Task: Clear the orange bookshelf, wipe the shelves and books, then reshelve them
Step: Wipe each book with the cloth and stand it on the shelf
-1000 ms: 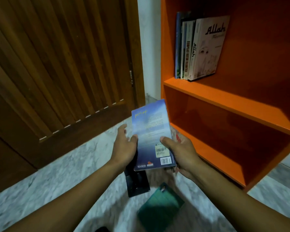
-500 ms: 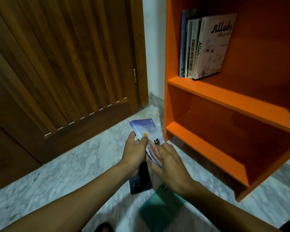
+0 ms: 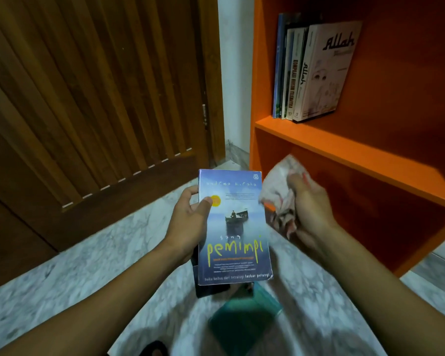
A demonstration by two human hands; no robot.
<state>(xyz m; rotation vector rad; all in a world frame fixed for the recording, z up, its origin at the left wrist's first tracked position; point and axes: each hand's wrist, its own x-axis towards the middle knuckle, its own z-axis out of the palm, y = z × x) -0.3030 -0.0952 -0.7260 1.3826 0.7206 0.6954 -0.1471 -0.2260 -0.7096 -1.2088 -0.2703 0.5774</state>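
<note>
Flipped face-up, blue book now hides dark book beside green book.

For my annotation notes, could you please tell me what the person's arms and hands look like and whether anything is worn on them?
Both forearms are bare, with no sleeves in view. The left hand and right hand show no gloves, rings, watch or bracelets.

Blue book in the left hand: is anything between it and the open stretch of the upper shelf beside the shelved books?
Nothing visible. The blue book is held below the orange shelf; the right hand with the cloth is beside it, lower.
</note>
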